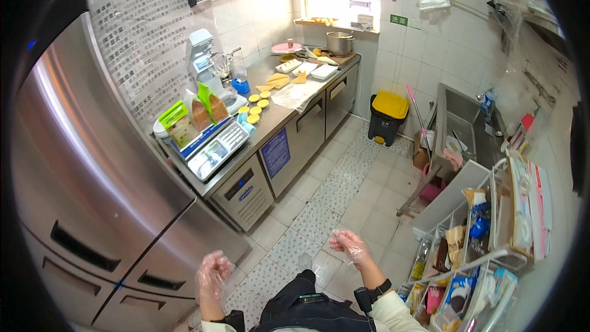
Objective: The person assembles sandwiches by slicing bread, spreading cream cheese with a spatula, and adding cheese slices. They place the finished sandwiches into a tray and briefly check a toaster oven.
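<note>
My left hand, in a clear plastic glove, is held low in front of the steel refrigerator. Its fingers are curled, and I see nothing in them. My right hand, gloved the same way, hangs over the tiled floor with its fingers drawn together and nothing visible in them. Neither hand touches anything. Ahead stands a steel worktop. On it are several small yellow cups, triangular yellow slices, a crumpled sheet and white trays.
A digital scale, bagged food and a stand mixer stand on the worktop's left; a steel pot is at its far end. A yellow-lidded bin, a sink and a packed white rack line the right.
</note>
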A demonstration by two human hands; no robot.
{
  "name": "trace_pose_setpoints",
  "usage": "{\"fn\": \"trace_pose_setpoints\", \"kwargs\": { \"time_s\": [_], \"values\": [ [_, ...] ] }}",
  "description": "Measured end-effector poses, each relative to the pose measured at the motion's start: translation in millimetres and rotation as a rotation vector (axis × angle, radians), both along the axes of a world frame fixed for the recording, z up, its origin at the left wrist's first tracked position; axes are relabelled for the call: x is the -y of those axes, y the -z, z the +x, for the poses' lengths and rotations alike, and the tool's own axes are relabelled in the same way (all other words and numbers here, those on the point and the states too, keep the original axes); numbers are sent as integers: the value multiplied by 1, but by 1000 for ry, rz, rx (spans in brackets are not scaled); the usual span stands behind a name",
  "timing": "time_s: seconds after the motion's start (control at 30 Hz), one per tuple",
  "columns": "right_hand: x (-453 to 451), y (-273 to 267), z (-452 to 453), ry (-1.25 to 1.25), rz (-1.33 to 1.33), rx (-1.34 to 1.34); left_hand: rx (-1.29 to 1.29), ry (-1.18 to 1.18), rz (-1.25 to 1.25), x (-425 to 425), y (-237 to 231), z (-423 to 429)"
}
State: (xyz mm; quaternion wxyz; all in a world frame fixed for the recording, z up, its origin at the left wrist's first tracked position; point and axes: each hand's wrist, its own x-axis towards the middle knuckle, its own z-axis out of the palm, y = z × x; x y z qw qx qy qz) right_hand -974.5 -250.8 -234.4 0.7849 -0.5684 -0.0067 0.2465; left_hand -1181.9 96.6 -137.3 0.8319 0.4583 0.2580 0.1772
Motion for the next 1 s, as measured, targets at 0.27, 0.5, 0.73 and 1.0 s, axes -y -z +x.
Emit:
{"fn": "trace_pose_setpoints", "kwargs": {
  "time_s": [0.27, 0.5, 0.73, 1.0],
  "values": [
    [69, 16, 147, 291, 76, -221, 289, 203, 285, -31, -73, 359],
    [106, 51, 282, 737, 156, -375, 258, 564, 234, 78, -67, 566],
    [104, 56, 553, 336, 159, -265, 106, 548, 396, 83, -21, 691],
    [-94, -81, 834, 132, 253, 58, 52, 238, 134, 66, 24, 791]
  ]
}}
